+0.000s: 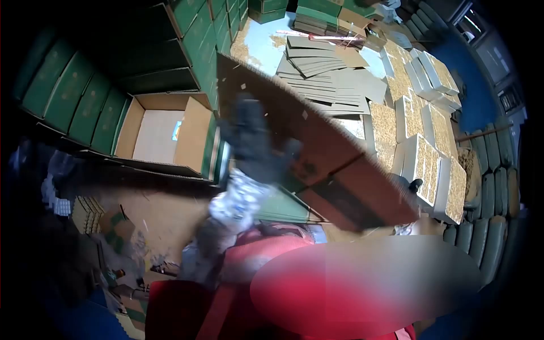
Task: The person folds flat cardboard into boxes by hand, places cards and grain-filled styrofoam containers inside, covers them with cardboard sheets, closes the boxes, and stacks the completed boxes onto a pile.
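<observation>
A large flattened cardboard box (334, 147), brown with green print, stands tilted in front of me, blurred by motion. My left hand (252, 139), in a dark grey glove, is against its near face with the fingers stretched out and the thumb apart. A shiny, pale crinkled sleeve covers that wrist. At the box's far right edge shows a small dark gloved part of my right hand (415, 185), which appears to grip that edge. Most of the right hand is hidden behind the cardboard.
An open green carton (161, 130) with a pale bottom stands at left, beside stacked green cartons (73, 96). Flat cardboard sheets (331, 85) lie fanned out ahead. White-sided boxes with tan, grainy tops (428, 167) fill the right. Scraps and egg-tray-like pieces (88, 214) lie lower left.
</observation>
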Available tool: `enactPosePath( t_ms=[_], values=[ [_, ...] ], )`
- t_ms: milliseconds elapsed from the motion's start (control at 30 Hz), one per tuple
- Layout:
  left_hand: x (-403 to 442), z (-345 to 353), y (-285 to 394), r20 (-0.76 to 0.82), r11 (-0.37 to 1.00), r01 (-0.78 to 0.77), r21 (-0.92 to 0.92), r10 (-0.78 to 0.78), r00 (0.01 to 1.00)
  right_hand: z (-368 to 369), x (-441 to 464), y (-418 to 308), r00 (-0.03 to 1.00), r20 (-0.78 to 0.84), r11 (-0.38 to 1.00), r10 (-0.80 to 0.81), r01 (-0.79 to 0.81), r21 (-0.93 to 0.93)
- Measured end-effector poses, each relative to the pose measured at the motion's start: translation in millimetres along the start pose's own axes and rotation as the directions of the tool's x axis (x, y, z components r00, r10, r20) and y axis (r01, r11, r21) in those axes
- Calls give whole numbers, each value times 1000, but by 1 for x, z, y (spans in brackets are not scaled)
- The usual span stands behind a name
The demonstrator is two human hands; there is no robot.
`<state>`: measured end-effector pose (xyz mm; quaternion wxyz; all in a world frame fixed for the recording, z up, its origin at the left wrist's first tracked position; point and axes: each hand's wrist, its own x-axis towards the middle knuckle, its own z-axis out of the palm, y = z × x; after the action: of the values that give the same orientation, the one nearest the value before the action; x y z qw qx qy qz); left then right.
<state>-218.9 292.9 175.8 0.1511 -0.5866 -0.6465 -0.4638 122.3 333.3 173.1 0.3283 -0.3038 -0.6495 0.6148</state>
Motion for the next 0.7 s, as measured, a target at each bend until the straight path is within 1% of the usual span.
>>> enactPosePath(
  t_ms=[33,67,100,133,167,233,267,300,333,367,400,433,467,500,533,567,600,633,667,700],
  values=[
    [6,-3,27,71,979,-180,-94,187,980,0,24,-20,882,471,830,-5,-259,494],
    [7,-10,53,242,956,-278,-94,292,925,27,38,-52,903,426,964,55,-158,212],
    [7,-6,57,241,948,-299,-110,317,917,53,52,-75,912,384,989,143,-144,-27],
    [7,1,58,242,892,-394,-221,442,864,79,66,-98,912,339,954,230,-142,-265],
    [8,5,58,228,815,-480,-326,560,796,87,78,-109,887,304,886,349,-206,-416],
    [7,-4,53,162,811,-464,-356,542,824,77,99,-83,806,572,985,154,-81,-150],
    [5,-13,53,132,811,-444,-380,523,842,66,103,-68,823,542,973,169,-53,-223],
    [0,-23,48,126,786,-418,-455,522,844,57,105,-42,905,380,972,190,-120,-200],
    [-1,-31,41,122,754,-388,-530,521,845,58,108,-50,941,310,928,137,-12,-373],
    [9,-42,33,135,705,-452,-547,607,783,58,111,-60,967,245,837,76,72,-543],
    [11,-58,34,42,622,-524,-583,667,744,52,112,-65,965,252,778,-78,217,-590],
    [12,-73,34,-51,532,-593,-604,717,695,45,114,-72,934,279,688,-222,353,-634],
    [29,-101,25,195,474,-594,-650,860,472,28,119,-82,987,147,757,-71,149,-636],
    [43,-126,39,366,536,-649,-541,844,392,19,118,-91,965,86,633,-247,228,-740],
    [45,-136,46,589,643,-677,-359,718,370,16,112,-94,931,96,352,-351,227,-908],
    [43,-139,51,768,697,-701,-152,530,360,14,110,-95,886,149,33,-439,181,-983],
    [46,-126,55,895,820,-569,-53,292,337,19,106,-94,812,326,-41,-485,351,-935],
    [52,-106,58,963,898,-432,83,39,265,22,105,-94,701,491,-123,-517,508,-853],
    [47,-87,53,848,894,-446,49,198,491,14,111,-65,777,584,184,-235,625,-758],
    [38,-65,42,662,877,-480,22,348,664,51,100,-100,886,457,307,80,415,-857]
  ],
)
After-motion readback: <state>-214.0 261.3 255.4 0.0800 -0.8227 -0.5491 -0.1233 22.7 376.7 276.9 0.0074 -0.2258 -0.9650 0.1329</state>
